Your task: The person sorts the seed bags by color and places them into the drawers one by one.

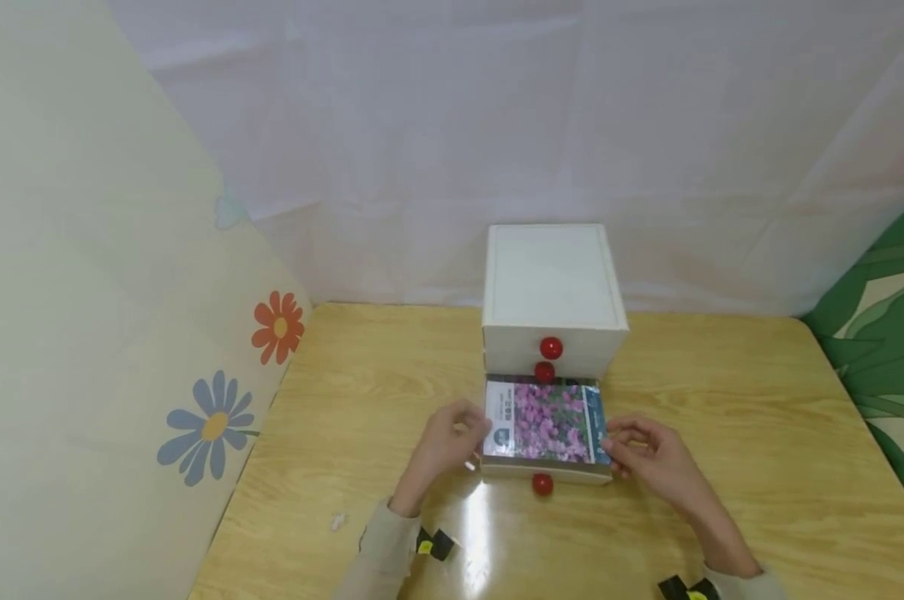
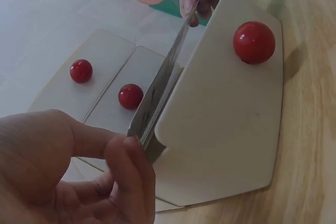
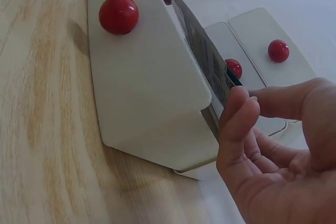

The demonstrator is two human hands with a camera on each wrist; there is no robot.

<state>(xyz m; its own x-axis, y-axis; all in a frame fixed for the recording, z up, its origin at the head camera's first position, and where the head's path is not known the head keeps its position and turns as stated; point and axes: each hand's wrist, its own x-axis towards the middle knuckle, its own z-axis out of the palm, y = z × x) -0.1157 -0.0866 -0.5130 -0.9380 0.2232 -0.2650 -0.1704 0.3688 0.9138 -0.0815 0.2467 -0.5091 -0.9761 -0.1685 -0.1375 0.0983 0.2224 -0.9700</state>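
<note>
A flat packet printed with pink flowers point(image 1: 549, 421) lies level over the pulled-out bottom drawer point(image 1: 507, 471) of a small white cabinet point(image 1: 552, 275). My left hand point(image 1: 444, 435) pinches the packet's left edge between thumb and fingers. At the opposite edge, my right hand point(image 1: 657, 458) pinches it the same way. Both wrist views show the packet point(image 2: 165, 80) edge-on, close along the top of the drawer front point(image 3: 149, 66). The packet hides the drawer's inside. A red round knob point(image 1: 542, 484) sits on that drawer front.
Above the bottom drawer, two upper drawers with red knobs point(image 1: 551, 347) are closed. The cabinet stands on a wood-grain table point(image 1: 377, 375) near a pale cloth backdrop point(image 1: 422, 150). A small whitish scrap point(image 1: 338, 522) lies on the table at the left.
</note>
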